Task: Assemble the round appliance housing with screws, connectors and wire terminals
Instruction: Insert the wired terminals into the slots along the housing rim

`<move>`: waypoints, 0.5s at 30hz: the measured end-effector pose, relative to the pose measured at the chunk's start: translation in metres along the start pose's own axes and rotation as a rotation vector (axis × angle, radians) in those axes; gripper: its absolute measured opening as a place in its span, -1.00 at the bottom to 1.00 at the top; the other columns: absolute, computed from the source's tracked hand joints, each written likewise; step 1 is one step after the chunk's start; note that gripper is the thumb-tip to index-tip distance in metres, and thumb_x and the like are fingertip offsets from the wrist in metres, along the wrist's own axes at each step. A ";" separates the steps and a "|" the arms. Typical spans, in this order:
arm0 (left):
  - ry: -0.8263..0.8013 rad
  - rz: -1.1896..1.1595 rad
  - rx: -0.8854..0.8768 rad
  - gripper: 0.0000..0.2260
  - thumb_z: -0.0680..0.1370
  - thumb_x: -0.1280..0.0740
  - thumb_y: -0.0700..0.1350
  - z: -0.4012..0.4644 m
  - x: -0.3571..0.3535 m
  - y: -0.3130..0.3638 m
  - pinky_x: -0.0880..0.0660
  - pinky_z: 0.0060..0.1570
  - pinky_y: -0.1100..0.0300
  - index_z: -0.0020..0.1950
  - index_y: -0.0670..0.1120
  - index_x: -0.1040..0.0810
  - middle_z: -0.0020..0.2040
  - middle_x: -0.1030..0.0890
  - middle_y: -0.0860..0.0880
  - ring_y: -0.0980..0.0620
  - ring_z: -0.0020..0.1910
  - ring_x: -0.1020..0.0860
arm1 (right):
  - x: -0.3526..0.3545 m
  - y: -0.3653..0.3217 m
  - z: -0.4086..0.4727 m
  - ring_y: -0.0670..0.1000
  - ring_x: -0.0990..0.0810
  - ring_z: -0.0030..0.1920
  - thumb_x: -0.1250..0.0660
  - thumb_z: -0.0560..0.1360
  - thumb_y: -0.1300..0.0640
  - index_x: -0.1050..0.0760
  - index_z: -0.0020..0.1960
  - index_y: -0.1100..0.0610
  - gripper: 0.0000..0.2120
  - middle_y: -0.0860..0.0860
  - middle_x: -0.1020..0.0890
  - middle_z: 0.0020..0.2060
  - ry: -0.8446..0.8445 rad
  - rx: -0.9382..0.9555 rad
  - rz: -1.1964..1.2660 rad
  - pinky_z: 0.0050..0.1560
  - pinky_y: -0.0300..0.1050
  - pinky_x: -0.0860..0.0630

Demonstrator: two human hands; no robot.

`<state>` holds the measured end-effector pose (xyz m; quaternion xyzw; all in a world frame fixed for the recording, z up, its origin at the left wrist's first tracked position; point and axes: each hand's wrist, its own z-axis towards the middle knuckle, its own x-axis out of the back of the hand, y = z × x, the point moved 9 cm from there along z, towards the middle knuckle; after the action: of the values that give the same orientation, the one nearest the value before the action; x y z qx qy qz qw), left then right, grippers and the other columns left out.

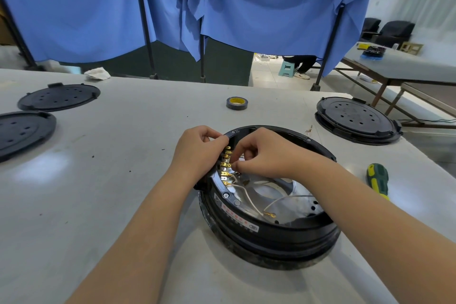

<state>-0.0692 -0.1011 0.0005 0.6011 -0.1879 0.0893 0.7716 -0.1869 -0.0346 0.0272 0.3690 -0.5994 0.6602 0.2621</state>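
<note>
While left hand point(197, 148) grips housing point(269, 227) rim, right hand point(261, 153) pinches brass terminal point(228, 165); label text unreadable

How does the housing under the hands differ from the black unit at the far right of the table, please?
The housing is open on top, showing brass terminals and white wires; the far unit is closed by a perforated cover. Both hands work at the housing; the far unit stands untouched. Both are round and black.

Open table point(118, 180) left of the housing point(271, 232); a screwdriver point(377, 180) lies close on its right.
</note>
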 end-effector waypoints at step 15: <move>0.002 0.008 -0.004 -0.95 0.47 -0.42 -0.05 0.000 0.001 0.002 -0.32 -0.43 0.30 -0.17 -0.01 -0.63 -0.50 -0.47 0.10 0.27 -0.53 -0.44 | -0.001 -0.001 0.000 -0.13 -0.39 -0.45 -0.37 0.50 0.09 -0.50 -0.19 -0.03 -0.88 -0.10 -0.46 -0.47 0.037 0.004 -0.115 -0.35 -0.20 -0.36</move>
<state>-0.0691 -0.1005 0.0023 0.5988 -0.1897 0.0929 0.7726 -0.1855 -0.0347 0.0275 0.3910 -0.5711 0.6519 0.3099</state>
